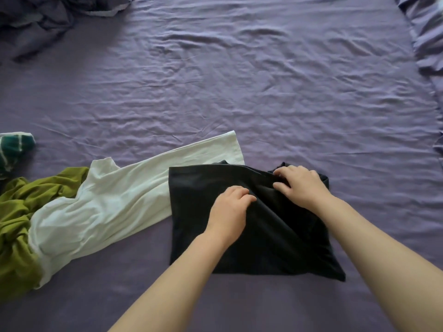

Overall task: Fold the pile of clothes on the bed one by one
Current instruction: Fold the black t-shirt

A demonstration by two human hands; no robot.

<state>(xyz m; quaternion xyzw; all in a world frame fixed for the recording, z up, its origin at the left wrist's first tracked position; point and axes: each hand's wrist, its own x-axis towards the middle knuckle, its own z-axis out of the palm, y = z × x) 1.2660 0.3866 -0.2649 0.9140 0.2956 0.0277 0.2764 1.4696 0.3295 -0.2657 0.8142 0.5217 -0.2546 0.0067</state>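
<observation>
**Clothes half sorted; dark garment under both hands**

Clothes pile, far left: a green-and-white patterned piece point(13, 149) lies alone at the frame edge, apart from the rest. Below it, an olive-green garment point(16, 219), bunched and deeply creased, soft jersey by the look of it. Not yet folded.

Next right, a white garment point(115, 200), long and narrow, runs diagonally up toward the middle of the bed. Thin cotton, lightly rumpled. Its lower end overlaps the olive one; its upper end touches or slips just under the dark piece. Likely waiting its turn.

Centre: a dark navy garment point(263, 236), already reduced to a rough rectangle, matte, smooth, with one diagonal ridge across it. It sits near the person's edge of the bed, probably for easy reach.

Left hand point(230, 212) rests on the middle of the dark cloth, fingers curled and pressing down; whether they pinch fabric, I cannot tell. Judged an anchor so the layers do not slide.

Right hand point(302, 188) at the top right corner, fingers curled into the bunched edge, gripping it, seemingly tucking it.

Purple bedsheet point(263, 80) beyond, wrinkled. Frilled pillow edge point(426, 32) far right.
</observation>
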